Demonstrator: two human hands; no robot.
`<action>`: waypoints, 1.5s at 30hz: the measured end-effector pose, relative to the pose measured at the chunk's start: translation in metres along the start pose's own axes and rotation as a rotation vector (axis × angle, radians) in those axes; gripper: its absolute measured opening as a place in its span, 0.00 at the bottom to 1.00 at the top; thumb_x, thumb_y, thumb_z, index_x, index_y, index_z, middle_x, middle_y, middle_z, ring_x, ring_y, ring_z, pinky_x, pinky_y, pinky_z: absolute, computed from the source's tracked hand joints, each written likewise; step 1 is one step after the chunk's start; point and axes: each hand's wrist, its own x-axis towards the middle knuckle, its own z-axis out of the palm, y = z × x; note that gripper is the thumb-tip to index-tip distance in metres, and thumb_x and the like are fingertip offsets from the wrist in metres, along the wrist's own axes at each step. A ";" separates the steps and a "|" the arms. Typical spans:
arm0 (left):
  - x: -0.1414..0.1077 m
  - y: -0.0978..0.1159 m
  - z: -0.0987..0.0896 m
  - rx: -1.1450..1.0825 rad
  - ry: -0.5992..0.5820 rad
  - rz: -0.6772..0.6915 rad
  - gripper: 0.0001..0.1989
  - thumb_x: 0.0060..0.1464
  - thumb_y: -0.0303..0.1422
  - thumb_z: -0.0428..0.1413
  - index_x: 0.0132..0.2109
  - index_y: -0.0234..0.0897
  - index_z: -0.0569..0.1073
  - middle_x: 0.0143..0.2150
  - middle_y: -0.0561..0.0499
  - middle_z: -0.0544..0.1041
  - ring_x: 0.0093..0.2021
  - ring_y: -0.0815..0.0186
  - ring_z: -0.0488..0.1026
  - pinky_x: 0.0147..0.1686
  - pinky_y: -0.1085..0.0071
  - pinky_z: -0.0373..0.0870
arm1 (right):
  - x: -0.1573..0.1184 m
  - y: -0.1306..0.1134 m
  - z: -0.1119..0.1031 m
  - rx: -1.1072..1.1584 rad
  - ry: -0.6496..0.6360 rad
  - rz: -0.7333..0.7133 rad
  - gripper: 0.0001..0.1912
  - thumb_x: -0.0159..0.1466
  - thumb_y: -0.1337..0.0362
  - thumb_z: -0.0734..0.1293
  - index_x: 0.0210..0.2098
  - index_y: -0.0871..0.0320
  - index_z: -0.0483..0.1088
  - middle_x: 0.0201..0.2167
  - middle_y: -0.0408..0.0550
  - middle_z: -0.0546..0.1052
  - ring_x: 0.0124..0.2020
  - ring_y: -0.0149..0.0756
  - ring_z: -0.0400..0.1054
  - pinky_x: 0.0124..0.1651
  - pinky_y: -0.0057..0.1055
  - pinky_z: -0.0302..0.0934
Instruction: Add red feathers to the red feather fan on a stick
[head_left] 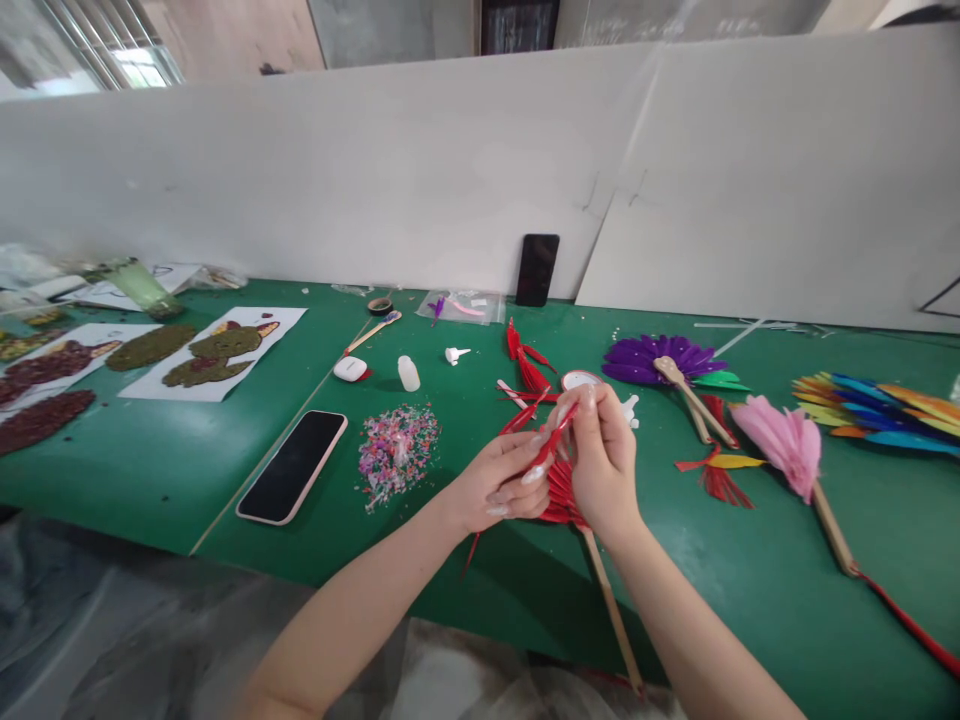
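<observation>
Where the left hand (504, 478) and right hand (607, 455) meet, head view: a narrow, glossy red strip (556, 437) is pinched by both.
Below the grip: a red feathery fan (561, 500) on a flat wooden stick (611, 610) is partly hidden.
Strip work: shaping or smoothing is seemingly being done.
Pinch: light, steady pressure is judged needed next.

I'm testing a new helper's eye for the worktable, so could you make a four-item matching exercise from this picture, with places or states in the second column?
1. Rectangular black-rimmed phone
2. Pale pink feathery bundle on a wooden stick
3. Tiny loose multicoloured flakes
4. Narrow glossy red strip

A. Held by the left hand and right hand
B. Scattered on the green tabletop
C. Propped against the white panel
D. Lying right of the purple feathery fan

Pairs: 1-C, 2-D, 3-B, 4-A
</observation>
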 end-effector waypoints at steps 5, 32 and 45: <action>-0.001 0.006 0.000 0.010 0.023 0.010 0.15 0.59 0.35 0.50 0.25 0.33 0.64 0.07 0.63 0.50 0.07 0.78 0.44 0.12 0.80 0.46 | 0.005 -0.007 -0.003 -0.087 -0.012 -0.048 0.14 0.68 0.59 0.56 0.27 0.56 0.60 0.18 0.36 0.60 0.17 0.22 0.53 0.20 0.22 0.51; -0.015 0.015 -0.004 -0.275 -0.176 -0.142 0.17 0.58 0.36 0.48 0.22 0.37 0.57 0.07 0.63 0.49 0.03 0.76 0.45 0.09 0.77 0.42 | 0.043 0.023 0.024 -0.220 -0.562 0.162 0.13 0.57 0.55 0.67 0.32 0.59 0.70 0.30 0.45 0.76 0.28 0.30 0.70 0.32 0.28 0.66; -0.015 0.017 0.004 -0.234 -0.079 -0.178 0.19 0.60 0.39 0.44 0.21 0.38 0.57 0.06 0.63 0.45 0.03 0.74 0.45 0.09 0.76 0.43 | 0.019 -0.036 -0.012 -0.005 -0.403 0.150 0.09 0.61 0.58 0.65 0.35 0.52 0.78 0.35 0.47 0.80 0.39 0.40 0.74 0.46 0.37 0.69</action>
